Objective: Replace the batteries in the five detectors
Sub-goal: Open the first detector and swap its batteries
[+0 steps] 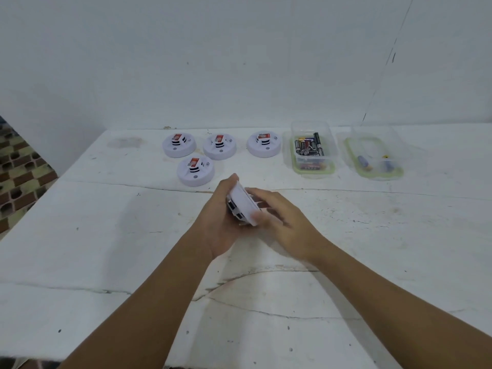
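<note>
Both hands hold one round white detector on edge above the middle of the table. My left hand cups it from the left. My right hand grips its right side, fingers over the rim. Several more white detectors with red stickers lie flat at the back: one, a second, a third, and another nearer to me. A clear box at the back right holds several dark batteries.
A second clear box to the right of the battery box holds two batteries. The white table has cracks and a left edge over a patterned floor. A white wall stands behind.
</note>
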